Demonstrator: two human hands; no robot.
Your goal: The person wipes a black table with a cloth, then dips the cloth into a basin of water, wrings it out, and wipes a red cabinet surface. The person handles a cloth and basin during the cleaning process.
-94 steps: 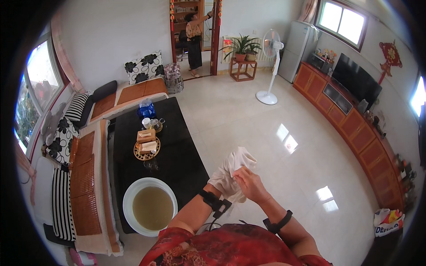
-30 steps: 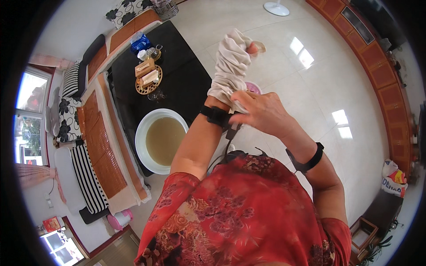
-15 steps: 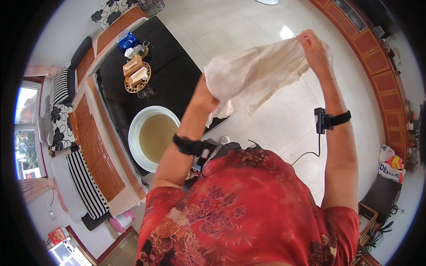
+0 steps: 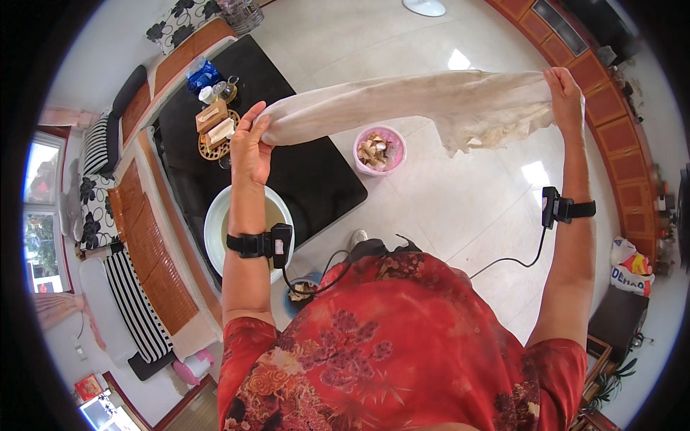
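Note:
An off-white cloth (image 4: 388, 104) with a ragged, torn lower edge is stretched sideways between my raised hands. My left hand (image 4: 251, 147) grips one end near the black table, its fingertips partly lifted. At the far right, my right hand (image 4: 566, 93) is closed round the other end. Below my left hand, a white basin (image 4: 213, 233) of cloudy liquid stands on the table's near end, partly hidden by my forearm. Under the cloth, a pink bin (image 4: 381, 169) holding crumpled scraps stands on the tiled floor.
The black table (image 4: 316, 183) carries a tissue box (image 4: 211, 115), a round woven tray (image 4: 208, 151), and a blue package (image 4: 203, 75). Beside it runs a long sofa (image 4: 154, 251). Close to my body sits a blue container (image 4: 293, 307). Wooden cabinets (image 4: 618, 136) line the right side.
My hands have moved apart, left hand leftward and right hand rightward, pulling the bunched cloth out long. The pink bin and blue container have come into sight.

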